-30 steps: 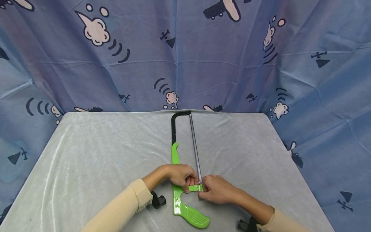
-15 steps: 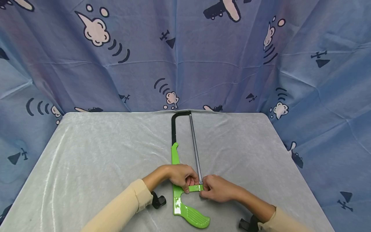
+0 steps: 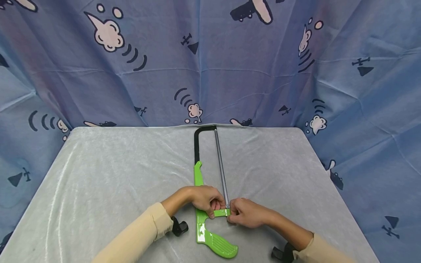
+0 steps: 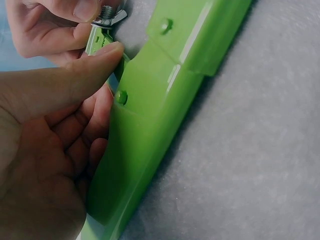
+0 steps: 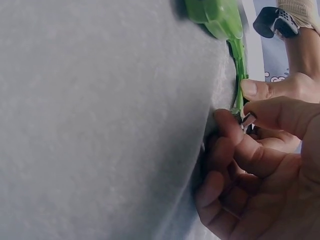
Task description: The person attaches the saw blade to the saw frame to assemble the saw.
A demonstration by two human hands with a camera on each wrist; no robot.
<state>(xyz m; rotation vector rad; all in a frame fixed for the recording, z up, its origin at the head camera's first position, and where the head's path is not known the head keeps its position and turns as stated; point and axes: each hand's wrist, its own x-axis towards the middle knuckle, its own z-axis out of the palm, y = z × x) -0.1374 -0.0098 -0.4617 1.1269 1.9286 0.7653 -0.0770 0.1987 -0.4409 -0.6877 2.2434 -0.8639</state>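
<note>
A hacksaw lies flat on the table, its green handle [image 3: 218, 244] toward me and its black front frame [image 3: 197, 146] pointing away. The grey blade [image 3: 222, 168] runs along its right side. My left hand [image 3: 205, 199] pinches the short green arm [image 3: 220, 212] by the blade's near end, with the thumb on top. Across from it, my right hand [image 3: 246, 213] holds the wing nut [image 4: 119, 18] at that arm's end between thumb and index finger. Bolt threads [image 4: 106, 12] show beside the wing nut in the left wrist view. Fingers partly cover the wing nut in the right wrist view.
A light grey cloth covers the table [image 3: 131, 157]. Behind it hangs a blue patterned curtain [image 3: 223, 91]. Black wrist mounts [image 3: 179, 227] sit at both wrists, near the cloth.
My right hand has shifted very slightly up and to the right, with its fingers still at the wing nut. The left hand and the hacksaw stay in place.
</note>
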